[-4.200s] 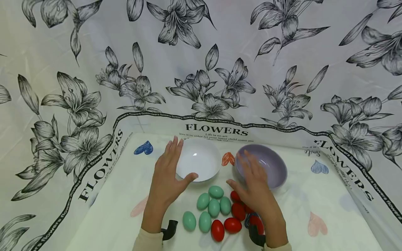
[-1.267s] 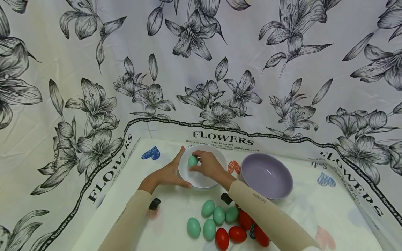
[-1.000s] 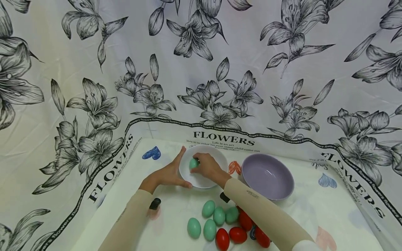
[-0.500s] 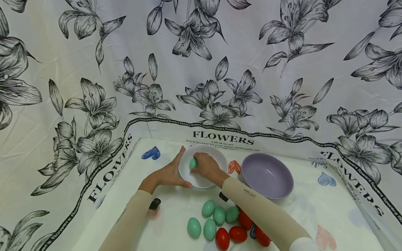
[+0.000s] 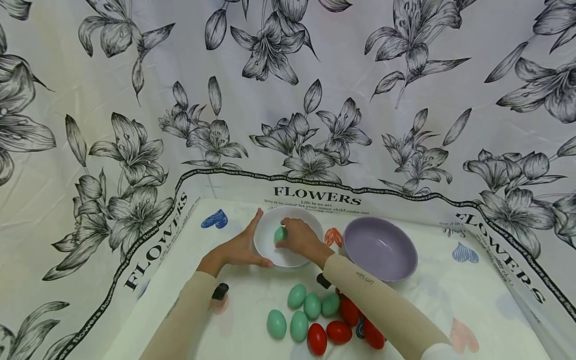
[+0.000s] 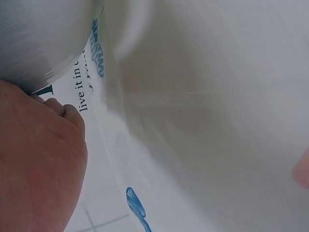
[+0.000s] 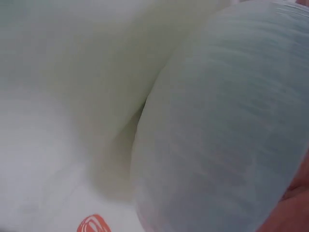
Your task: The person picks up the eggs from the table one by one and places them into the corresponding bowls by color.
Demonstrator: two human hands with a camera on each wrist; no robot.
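Observation:
In the head view, my left hand (image 5: 236, 250) holds the white bowl (image 5: 288, 260) at its left side, thumb along the near side and fingers along the far left. My right hand (image 5: 300, 237) is inside the bowl, pinching a green egg (image 5: 280, 235) between thumb and fingers. Folded fingers of the left hand (image 6: 38, 164) lie against the bowl's outer wall (image 6: 43, 38) in the left wrist view. The right wrist view is mostly the bowl's outside (image 7: 222, 130), with a bit of the right hand (image 7: 292, 212) at its edge.
A purple bowl (image 5: 380, 250) stands to the right of the white one. Nearer lie several green eggs (image 5: 299, 326) and several red eggs (image 5: 339, 332), some partly covered by the right sleeve (image 5: 382, 305). A flower-printed cloth (image 5: 310, 125) hangs behind.
Both hands hovered with spread fingers 4.2 s ago; since then the right took a green egg into the white bowl and the left came to its side. Lately the egg has shifted slightly right.

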